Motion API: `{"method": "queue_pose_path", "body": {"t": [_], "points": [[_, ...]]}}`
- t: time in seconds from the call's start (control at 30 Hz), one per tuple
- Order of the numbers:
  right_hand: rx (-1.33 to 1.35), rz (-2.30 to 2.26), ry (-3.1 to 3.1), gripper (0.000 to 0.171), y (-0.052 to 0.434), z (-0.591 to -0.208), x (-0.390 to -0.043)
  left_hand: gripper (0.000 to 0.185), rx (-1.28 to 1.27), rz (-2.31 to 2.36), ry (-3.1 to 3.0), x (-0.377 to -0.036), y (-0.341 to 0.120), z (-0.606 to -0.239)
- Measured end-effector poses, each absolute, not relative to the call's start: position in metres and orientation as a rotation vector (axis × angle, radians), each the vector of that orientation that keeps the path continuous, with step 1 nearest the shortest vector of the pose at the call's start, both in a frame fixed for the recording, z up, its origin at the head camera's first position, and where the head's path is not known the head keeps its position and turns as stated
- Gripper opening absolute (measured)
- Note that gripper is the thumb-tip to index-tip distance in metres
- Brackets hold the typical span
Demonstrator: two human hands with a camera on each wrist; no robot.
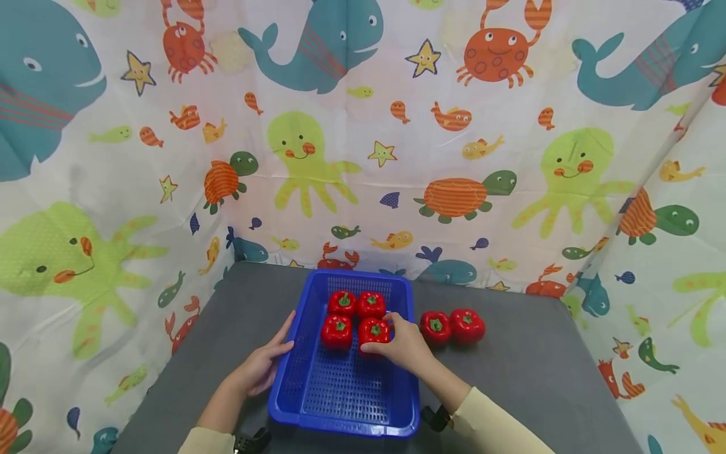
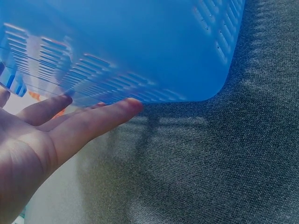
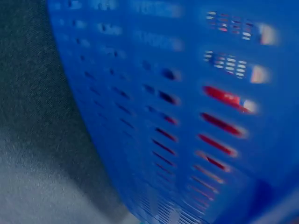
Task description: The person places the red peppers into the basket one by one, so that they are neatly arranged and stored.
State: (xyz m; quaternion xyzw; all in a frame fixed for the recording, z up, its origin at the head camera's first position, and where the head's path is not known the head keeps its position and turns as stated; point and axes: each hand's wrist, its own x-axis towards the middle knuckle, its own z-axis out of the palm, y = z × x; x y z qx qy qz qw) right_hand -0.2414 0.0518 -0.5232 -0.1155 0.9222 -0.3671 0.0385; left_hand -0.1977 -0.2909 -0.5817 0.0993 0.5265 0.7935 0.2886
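A blue slotted basket stands on the grey table. Several red bell peppers lie at its far end. My right hand grips the nearest right one, fingers curled round it. My left hand lies flat against the basket's left wall, fingers straight; in the left wrist view the fingers touch the basket wall. Two more peppers sit on the table right of the basket. The right wrist view shows only the blurred blue basket side.
Sea-animal patterned curtains close in the table on the left, back and right. Bare grey tabletop lies to the right of the basket and at its left side.
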Motion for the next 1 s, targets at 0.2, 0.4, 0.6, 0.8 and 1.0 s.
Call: {"method": "queue_pose_path", "body": {"t": [0.2,0.4,0.6,0.8,1.0], "points": [[-0.403,-1.09,2.85,0.085,0.046,-0.529,-0.245,0.064,0.271,2.112,1.422,-0.196,-0.289,-0.582],[-0.427,-1.011,2.845,0.085,0.041,-0.53,-0.25,0.064,0.278,2.111,1.437,-0.196,-0.289,-0.582],[-0.446,-0.99,2.846,0.086,0.035,-0.533,-0.25,0.065,0.256,2.11,1.452,-0.195,-0.289,-0.582],[-0.45,-0.972,2.862,0.075,0.034,-0.534,-0.249,0.065,0.269,2.106,1.45,-0.196,-0.288,-0.583],[-0.474,-0.949,2.884,0.075,0.033,-0.537,-0.251,0.066,0.287,2.099,1.461,-0.197,-0.288,-0.583]]}}
